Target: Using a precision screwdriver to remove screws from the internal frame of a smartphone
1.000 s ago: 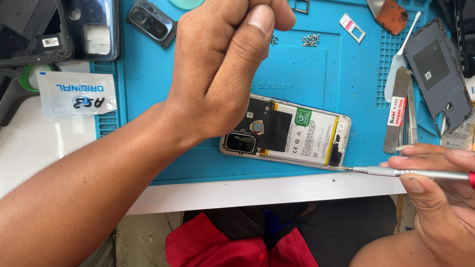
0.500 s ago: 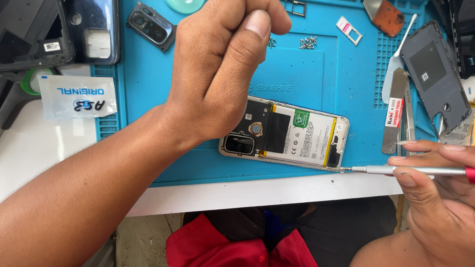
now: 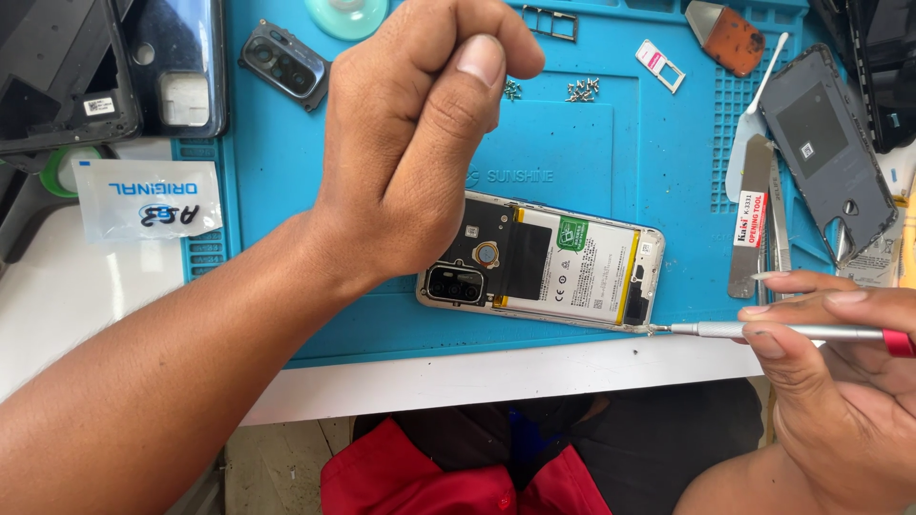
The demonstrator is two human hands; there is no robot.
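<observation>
The left hand [image 3: 415,162] hovered above the blue mat [image 3: 315,238], its fingers curled together into a loose fist, thumb pressed against the forefinger; whether anything was pinched inside could not be told. The opened phone [image 3: 542,262], back cover off and battery showing, lay on the mat close to the tabletop's near edge. The right hand [image 3: 840,381], at the near right corner, had its fingers clamped on a slim silver screwdriver [image 3: 773,331], whose tip touched the phone's lower right corner. Loose screws [image 3: 580,90] lay near the mat's far edge.
</observation>
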